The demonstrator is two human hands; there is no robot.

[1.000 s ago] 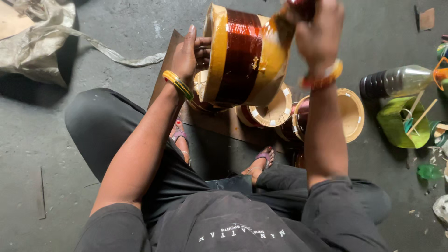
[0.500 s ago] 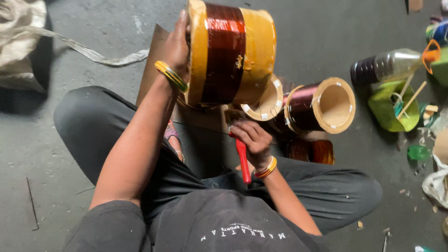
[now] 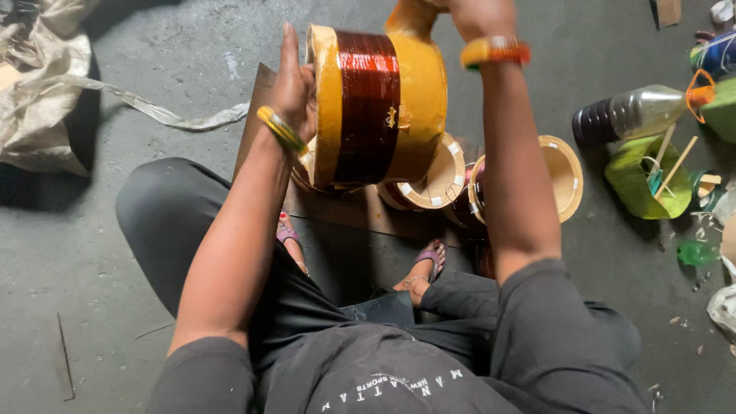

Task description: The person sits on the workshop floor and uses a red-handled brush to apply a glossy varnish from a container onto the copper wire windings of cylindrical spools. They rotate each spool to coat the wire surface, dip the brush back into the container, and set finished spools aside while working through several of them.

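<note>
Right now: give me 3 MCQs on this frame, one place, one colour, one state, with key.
1. Where is the plastic bottle?
A. On the floor to the person's right
B. In the left hand
C. On the person's lap

2. What colour is the wire band on the held coil?
A. Blue
B. Reddish brown
C. White

3. How is the coil held?
A. Lying flat on the floor
B. Raised, left hand on its side, right hand at its top
C. Hanging from a hook

Key:
1 A: the bottle lies on the floor by the green container.
2 B: the winding shows shiny reddish brown between yellow wraps.
3 B: the left hand presses flat against its flange, and the right hand is at the frame's top edge, above the coil.
</note>
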